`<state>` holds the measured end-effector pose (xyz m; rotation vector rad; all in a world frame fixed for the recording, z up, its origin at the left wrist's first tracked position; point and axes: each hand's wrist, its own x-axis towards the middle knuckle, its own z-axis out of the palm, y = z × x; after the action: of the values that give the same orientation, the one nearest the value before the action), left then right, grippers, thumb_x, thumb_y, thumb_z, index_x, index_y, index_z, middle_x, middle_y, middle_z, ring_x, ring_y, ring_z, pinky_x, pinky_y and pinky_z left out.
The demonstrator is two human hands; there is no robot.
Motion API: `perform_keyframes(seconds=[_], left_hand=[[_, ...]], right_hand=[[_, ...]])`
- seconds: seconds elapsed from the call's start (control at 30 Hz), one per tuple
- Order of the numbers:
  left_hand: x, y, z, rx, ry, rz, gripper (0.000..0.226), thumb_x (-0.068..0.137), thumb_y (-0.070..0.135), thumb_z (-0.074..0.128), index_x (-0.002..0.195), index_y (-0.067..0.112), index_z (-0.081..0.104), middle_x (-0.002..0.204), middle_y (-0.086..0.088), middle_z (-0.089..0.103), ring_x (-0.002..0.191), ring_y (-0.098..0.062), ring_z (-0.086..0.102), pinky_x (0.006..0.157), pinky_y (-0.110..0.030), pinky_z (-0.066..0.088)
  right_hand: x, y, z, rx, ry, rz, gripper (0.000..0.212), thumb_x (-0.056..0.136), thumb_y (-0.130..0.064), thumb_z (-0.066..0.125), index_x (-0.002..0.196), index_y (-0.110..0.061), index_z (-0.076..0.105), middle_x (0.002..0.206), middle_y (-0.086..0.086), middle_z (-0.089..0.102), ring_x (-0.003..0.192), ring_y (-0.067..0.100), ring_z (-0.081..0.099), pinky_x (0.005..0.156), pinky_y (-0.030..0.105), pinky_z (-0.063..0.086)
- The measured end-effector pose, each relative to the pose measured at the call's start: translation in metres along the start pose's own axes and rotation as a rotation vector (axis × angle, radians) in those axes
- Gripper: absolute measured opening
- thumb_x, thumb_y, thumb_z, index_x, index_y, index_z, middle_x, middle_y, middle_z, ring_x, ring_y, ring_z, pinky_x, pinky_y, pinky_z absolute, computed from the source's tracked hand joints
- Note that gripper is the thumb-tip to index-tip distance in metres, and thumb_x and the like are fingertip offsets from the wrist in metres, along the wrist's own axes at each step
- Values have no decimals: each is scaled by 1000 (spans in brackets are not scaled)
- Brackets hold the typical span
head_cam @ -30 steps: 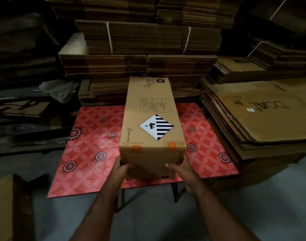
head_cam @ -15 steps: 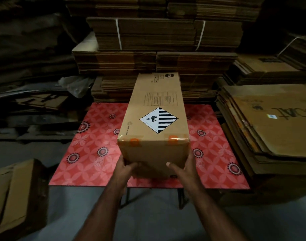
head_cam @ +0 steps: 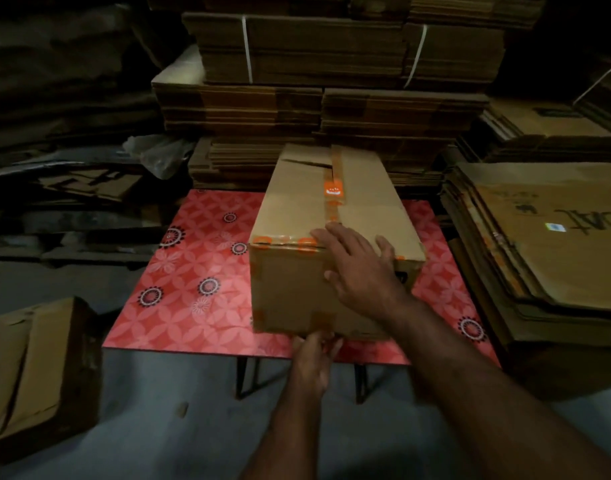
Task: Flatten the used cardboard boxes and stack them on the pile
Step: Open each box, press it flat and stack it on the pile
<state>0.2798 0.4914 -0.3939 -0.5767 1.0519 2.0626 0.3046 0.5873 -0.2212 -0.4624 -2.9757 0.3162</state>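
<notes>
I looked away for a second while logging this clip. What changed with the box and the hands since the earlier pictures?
The cardboard box was turned over: the diamond hazard label is gone from view and a taped seam faces up. The right hand moved onto its near top edge, lying flat; the left hand dropped to the bottom edge. The box remains on the red table.

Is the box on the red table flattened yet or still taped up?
Not flattened. The box keeps its full shape on the table, tape along its top seam, torn at the far end. The right hand rests on it.
</notes>
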Motion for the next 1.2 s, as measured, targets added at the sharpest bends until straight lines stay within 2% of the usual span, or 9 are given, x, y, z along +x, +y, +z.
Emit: perform_keyframes(seconds=[0.17,0.33,0.4,0.5,0.6,0.7,0.83,1.03,1.2], left_hand=[[12,-2,-14,103,16,6,41,85,-18,41,113,5,60,100,-15,64,82,-22,62,73,-35,57],[19,8,-45,262,31,-26,32,91,-9,45,110,9,64,101,-17,65,82,-21,63,60,-29,61],[22,29,-57,296,134,77,31,92,-1,50,116,12,64,107,-18,69,88,-27,66,55,-31,59],[20,88,-71,309,413,293,19,96,2,48,110,4,60,97,-19,64,71,-25,61,42,-24,52],[15,154,-48,492,562,545,12,97,16,53,105,12,61,99,-12,65,79,-27,62,61,-33,55],[26,193,16,932,367,723,24,96,28,63,115,15,62,110,-10,65,99,-31,62,82,-38,51],[58,210,94,1463,-30,674,89,75,52,73,148,12,41,143,-14,44,126,-32,50,107,-45,45],[89,194,108,1654,170,796,99,78,75,61,148,13,29,148,-12,37,131,-34,45,105,-51,45],[93,191,106,1688,179,859,100,79,77,58,150,12,28,149,-13,38,133,-35,43,104,-53,44]], right_hand=[[-6,0,26,-24,1,-44,72,102,-25,50,160,-42,11,169,-12,7,154,15,12,118,59,9],[-15,9,76,-32,-132,-49,69,104,-40,45,160,-46,4,170,-15,1,156,17,6,117,65,6],[-15,11,84,-12,-66,-47,59,105,-46,36,159,-46,12,169,-15,10,154,17,14,116,66,10],[-9,10,72,4,18,-84,51,103,-54,28,153,-45,30,162,-14,29,145,14,31,110,57,22],[12,23,55,108,106,22,58,95,-60,26,144,-35,46,148,-7,48,132,17,45,101,44,29],[47,52,46,159,233,244,73,85,-64,37,144,-23,47,145,2,49,132,26,46,103,47,36],[99,94,43,268,127,490,99,86,-65,62,157,-10,23,163,14,23,147,35,29,114,55,33],[126,109,61,350,99,641,121,85,-74,60,160,-3,-2,169,15,5,150,36,25,111,50,37],[128,108,62,355,89,699,128,82,-77,60,160,-3,-10,168,17,11,148,38,28,109,50,37]])
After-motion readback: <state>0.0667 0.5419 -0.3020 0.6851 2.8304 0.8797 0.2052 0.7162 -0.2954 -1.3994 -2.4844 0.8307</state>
